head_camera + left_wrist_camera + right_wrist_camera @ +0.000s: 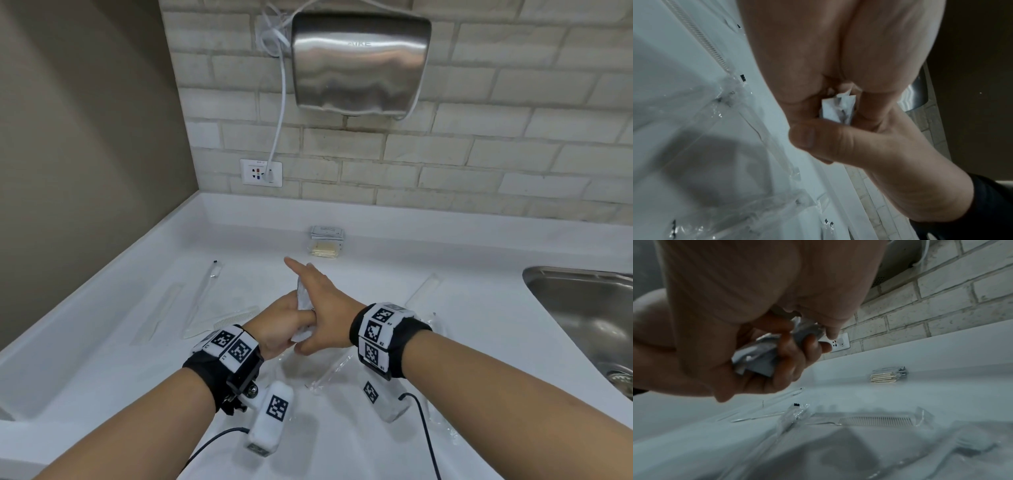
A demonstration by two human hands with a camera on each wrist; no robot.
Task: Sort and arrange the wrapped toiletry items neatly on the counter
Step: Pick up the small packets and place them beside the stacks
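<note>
Over the middle of the white counter (394,274), my left hand (284,325) grips a bundle of white sachets (303,301) upright, its fingers curled round them (756,358). My right hand (318,301) lies flat against the bundle's right side with straight fingers pointing away from me. Its thumb (828,142) presses the sachets' near end (838,110). A sorted stack of grey sachets and pale flat packets (327,243) sits by the back wall. Wrapped toothbrushes (205,291) and a wrapped comb (233,320) lie at left. Another clear-wrapped item (423,289) lies at right.
A steel sink (582,308) is set into the counter at right. A hand dryer (359,65) hangs on the brick wall, its cord plugged into a socket (261,172). More clear wrappers (329,373) lie under my wrists. A brown wall closes off the left side.
</note>
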